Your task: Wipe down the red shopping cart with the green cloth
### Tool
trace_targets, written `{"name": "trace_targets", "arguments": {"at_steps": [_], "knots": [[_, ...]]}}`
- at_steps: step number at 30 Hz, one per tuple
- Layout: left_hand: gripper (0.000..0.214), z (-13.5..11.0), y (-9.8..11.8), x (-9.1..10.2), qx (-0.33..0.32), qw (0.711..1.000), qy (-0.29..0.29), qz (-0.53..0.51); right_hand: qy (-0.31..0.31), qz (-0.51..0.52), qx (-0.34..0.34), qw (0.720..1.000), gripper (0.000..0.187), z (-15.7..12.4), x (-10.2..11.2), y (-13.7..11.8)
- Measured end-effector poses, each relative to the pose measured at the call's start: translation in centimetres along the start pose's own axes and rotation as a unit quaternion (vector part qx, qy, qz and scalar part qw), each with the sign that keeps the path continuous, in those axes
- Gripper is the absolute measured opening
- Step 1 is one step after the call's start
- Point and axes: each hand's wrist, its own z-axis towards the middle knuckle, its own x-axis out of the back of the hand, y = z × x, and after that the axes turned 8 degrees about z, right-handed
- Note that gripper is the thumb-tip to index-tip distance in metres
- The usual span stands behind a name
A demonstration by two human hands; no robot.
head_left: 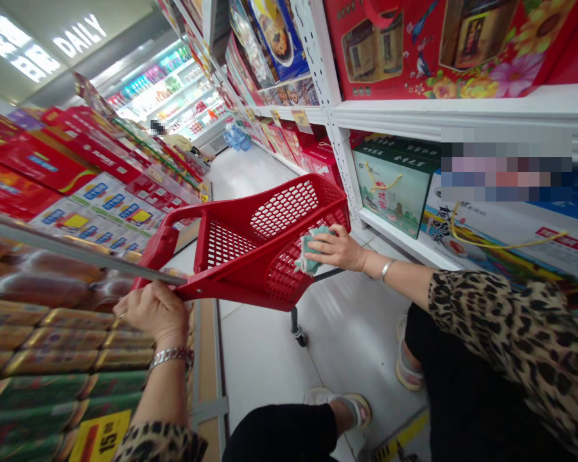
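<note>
A red plastic shopping basket (250,256) on small wheels is tilted up in the aisle in front of me. My left hand (154,313) is closed around its near lower edge by the handle. My right hand (334,249) presses a folded green-and-white cloth (309,251) against the basket's rim on the right side, fingers closed on the cloth. The basket looks empty inside.
White shelving on the right holds red gift boxes above (438,45) and a green gift box (395,183) below. On the left, a display (52,192) carries red boxes and packaged goods, with a yellow price tag (101,436). The pale aisle floor (264,366) runs ahead between them.
</note>
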Motion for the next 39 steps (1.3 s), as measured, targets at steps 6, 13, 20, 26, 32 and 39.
{"name": "trace_targets", "arguments": {"at_steps": [6,13,20,26,32,39], "knots": [[0.035,-0.3,0.4,0.1,-0.005,1.0,0.005,-0.008,0.042,0.071,0.109,0.991,0.023,4.8,-5.0,-6.2],[0.034,-0.9,0.3,0.8,-0.019,1.0,0.002,-0.005,-0.005,0.08,0.178,0.981,0.021,5.9,-8.2,-8.8],[0.033,-0.9,0.0,1.1,-0.013,1.0,-0.001,-0.011,0.017,0.086,0.161,0.983,0.019,2.9,-7.2,-4.9],[0.033,-0.7,0.6,1.1,0.001,1.0,-0.008,-0.001,-0.037,0.056,0.065,0.996,0.028,-0.4,-4.6,-0.9],[0.034,-0.4,0.8,1.1,-0.004,1.0,0.002,-0.009,-0.076,0.05,-0.118,0.989,0.032,-2.8,-1.8,3.0],[0.032,-0.4,-0.1,0.6,-0.033,0.999,0.01,0.002,0.038,0.009,-0.091,0.995,0.032,-0.6,2.3,2.9]]}}
